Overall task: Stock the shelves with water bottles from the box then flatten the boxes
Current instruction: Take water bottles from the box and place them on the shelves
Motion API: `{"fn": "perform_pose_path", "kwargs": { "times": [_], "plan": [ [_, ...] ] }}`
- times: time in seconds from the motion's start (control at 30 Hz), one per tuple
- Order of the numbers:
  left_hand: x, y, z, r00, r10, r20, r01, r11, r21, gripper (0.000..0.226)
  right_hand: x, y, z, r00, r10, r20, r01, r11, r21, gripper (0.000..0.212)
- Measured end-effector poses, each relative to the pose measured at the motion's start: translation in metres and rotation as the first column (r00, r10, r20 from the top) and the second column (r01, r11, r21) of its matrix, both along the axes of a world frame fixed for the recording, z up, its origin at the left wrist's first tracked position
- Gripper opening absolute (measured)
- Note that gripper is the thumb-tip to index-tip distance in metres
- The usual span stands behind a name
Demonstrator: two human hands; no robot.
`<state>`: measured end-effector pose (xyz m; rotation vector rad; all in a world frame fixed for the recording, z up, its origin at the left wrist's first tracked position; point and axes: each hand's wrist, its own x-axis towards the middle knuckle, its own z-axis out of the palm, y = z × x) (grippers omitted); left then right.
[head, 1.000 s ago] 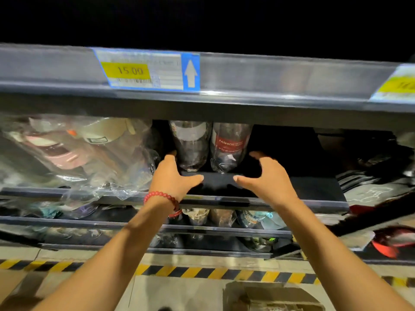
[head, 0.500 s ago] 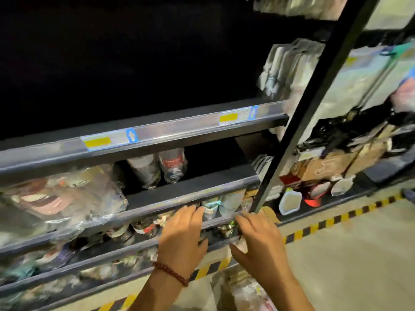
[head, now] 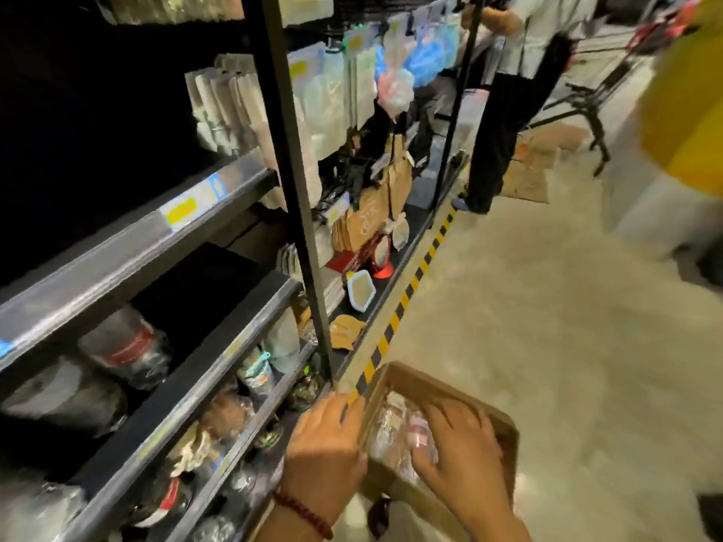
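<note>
— What is seen nearest?

— An open cardboard box is set on the floor at the near right, just beside the yellow-and-black striped tape. Clear water bottles are packed inside it. The right hand is laid over the bottles with fingers spread and relaxed; nothing is gripped by it. The left hand, a red bead bracelet worn at its wrist, is placed against the box's left wall, fingers straight, nothing clenched.

— And to the left?

— Grey metal shelves are stacked in tiers. Two bottles with red labels are stood on the middle tier, blurred. Smaller packed goods are seen on the lower tiers; what they are cannot be told.

— Farther off?

— A black upright post is set between bays. Packets in clear bags are hung beyond it, and brown paper items are leaned below. At the far end a standing person in dark trousers is seen.
</note>
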<state>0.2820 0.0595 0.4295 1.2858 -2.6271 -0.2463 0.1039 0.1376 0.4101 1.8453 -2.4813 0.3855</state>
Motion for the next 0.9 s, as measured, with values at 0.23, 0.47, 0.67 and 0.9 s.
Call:
{"fn": "perform_pose_path", "kwargs": {
  "times": [0.23,0.47,0.67,0.9],
  "plan": [
    [0.016,0.052,-0.030,0.975,-0.203,0.094,0.183,0.966,0.182,0.080,0.046,0.109,-0.024,0.985,-0.171,0.031,0.166,0.977,0.135,0.047],
    [-0.009,0.078,-0.032,0.946,-0.271,0.176,0.216,0.936,0.277,0.077,0.041,0.155,-0.019,0.956,-0.290,0.044,0.279,0.946,0.166,0.041],
    [-0.068,0.076,-0.030,0.933,-0.324,0.157,0.259,0.906,0.335,0.073,-0.012,0.157,-0.026,0.916,-0.379,0.133,0.336,0.904,0.264,0.047],
    [-0.166,0.052,-0.063,0.935,-0.326,0.142,0.242,0.876,0.418,0.064,-0.111,0.136,-0.051,0.849,-0.429,0.310,0.333,0.888,0.317,0.041]
  ]
}}
